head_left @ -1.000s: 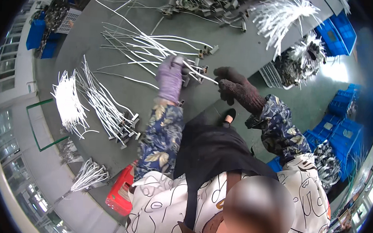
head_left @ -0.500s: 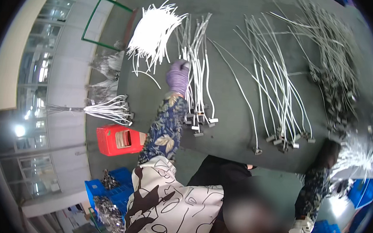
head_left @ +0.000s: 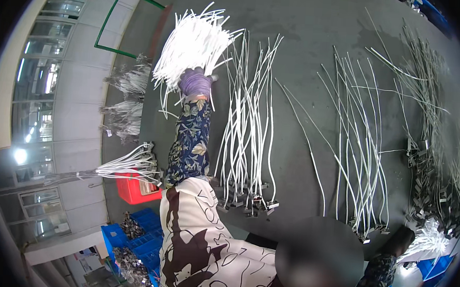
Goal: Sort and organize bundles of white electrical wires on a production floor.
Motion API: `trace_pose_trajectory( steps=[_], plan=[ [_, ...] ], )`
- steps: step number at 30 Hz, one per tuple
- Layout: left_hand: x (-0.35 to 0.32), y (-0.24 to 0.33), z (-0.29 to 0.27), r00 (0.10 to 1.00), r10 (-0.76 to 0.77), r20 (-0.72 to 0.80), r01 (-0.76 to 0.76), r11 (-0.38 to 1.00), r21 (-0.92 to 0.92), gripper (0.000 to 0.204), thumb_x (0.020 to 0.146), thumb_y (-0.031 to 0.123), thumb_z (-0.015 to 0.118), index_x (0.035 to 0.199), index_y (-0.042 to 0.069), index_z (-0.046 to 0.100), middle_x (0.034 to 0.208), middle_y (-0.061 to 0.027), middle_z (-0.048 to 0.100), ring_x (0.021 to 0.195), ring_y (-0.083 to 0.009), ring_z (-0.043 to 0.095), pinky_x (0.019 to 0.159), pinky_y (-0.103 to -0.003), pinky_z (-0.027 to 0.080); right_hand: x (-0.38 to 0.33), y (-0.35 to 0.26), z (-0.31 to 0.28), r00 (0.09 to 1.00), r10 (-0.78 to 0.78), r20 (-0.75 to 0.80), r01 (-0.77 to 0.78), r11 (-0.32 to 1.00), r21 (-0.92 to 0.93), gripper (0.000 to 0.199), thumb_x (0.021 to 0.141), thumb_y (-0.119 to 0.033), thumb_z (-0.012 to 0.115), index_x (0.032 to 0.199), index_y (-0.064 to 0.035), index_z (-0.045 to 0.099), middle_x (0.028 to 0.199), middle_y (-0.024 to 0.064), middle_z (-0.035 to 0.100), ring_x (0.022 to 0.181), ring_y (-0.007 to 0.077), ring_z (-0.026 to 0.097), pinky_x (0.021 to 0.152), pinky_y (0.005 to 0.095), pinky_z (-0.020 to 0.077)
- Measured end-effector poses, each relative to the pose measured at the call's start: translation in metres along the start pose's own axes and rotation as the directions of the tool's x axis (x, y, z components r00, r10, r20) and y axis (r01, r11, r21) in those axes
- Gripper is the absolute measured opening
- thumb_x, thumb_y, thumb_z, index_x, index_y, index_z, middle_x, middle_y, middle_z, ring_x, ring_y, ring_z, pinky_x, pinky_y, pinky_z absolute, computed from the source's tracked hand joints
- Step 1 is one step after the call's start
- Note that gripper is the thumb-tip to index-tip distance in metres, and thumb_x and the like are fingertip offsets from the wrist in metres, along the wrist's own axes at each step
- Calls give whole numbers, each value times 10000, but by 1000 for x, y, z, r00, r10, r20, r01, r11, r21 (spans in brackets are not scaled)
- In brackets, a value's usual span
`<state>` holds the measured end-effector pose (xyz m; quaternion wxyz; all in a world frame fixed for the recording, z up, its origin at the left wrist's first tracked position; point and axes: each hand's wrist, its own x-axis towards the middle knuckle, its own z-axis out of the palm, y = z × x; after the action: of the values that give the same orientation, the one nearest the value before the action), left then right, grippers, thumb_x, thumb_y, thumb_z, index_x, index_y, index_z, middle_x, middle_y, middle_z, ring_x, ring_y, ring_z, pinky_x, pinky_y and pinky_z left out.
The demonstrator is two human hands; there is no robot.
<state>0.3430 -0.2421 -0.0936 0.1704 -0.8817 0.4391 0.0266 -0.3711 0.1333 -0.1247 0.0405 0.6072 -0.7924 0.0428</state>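
Head view: the white tube bundle point(head_left: 194, 44) is lying at the far left of the grey table point(head_left: 310, 32), its ends fanning out away from the person. The left hand point(head_left: 194, 82), in a purple glove, is reaching into the near end of that bundle; the fingers are curling down among the tubes, but whether they are closing on any cannot be told. The flowered sleeve point(head_left: 190, 141) is stretching straight out to it. Just right of the hand, a row of long white tubes point(head_left: 246, 129) with metal end pieces point(head_left: 247, 202) is lying lengthwise, and another row point(head_left: 356, 151) is lying well apart further right. The right hand point(head_left: 399, 240), in a dark glove, is resting at the table's near right edge; its grip is hidden. A red crate point(head_left: 135, 187) is sitting below the table. To pick cleanly, the fingers should probably be separating a single tube at its near end, so the neighbours are not dragged along.
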Motion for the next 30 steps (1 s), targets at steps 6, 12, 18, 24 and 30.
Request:
trace_pose_trajectory(
  steps=[6, 12, 18, 24, 30],
  plan=[
    [22, -4, -1, 994, 62, 95, -64, 998, 14, 669, 707, 552, 683, 1114, 26, 611, 1173, -178, 584, 1103, -306, 560, 908, -401, 456, 1, 0, 6, 999, 13, 32, -12, 1000, -23, 112, 766, -164, 517, 745, -57, 539, 756, 129, 498, 801, 291, 507, 699, 387, 409],
    [21, -4, 2, 965, 162, 204, -144, 984, -104, 601, 733, 472, 666, 1111, 8, 607, 1136, -200, 599, 1067, -354, 570, 907, -410, 449, 6, 0, 6, 999, 16, 41, -14, 999, -39, 113, 768, -166, 517, 744, -57, 540, 759, 130, 502, 802, 290, 510, 701, 387, 410],
    [4, -3, 0, 965, 226, 133, -239, 967, 90, 433, 783, 392, 594, 1077, 75, 612, 1087, -124, 633, 1034, -299, 589, 882, -478, 420, 5, 2, 8, 999, 23, 36, -21, 999, -48, 115, 770, -167, 518, 744, -58, 541, 762, 131, 506, 803, 289, 513, 702, 387, 412],
    [-13, -3, 8, 998, 31, 45, -17, 959, -283, 640, 737, 232, 696, 1252, -19, 410, 1063, -230, 618, 1071, -330, 579, 949, -443, 426, 6, -3, 9, 999, 27, 31, -25, 998, -60, 116, 772, -169, 518, 743, -59, 541, 765, 132, 509, 804, 288, 516, 704, 387, 413],
    [-6, 0, 9, 965, 146, 219, -75, 950, -302, 621, 686, 225, 724, 1201, -30, 490, 1113, -230, 595, 1048, -343, 585, 934, -386, 456, 9, -5, 10, 1000, 28, 14, -27, 996, -80, 118, 774, -171, 519, 742, -60, 542, 767, 132, 513, 805, 286, 519, 705, 387, 415]
  ],
)
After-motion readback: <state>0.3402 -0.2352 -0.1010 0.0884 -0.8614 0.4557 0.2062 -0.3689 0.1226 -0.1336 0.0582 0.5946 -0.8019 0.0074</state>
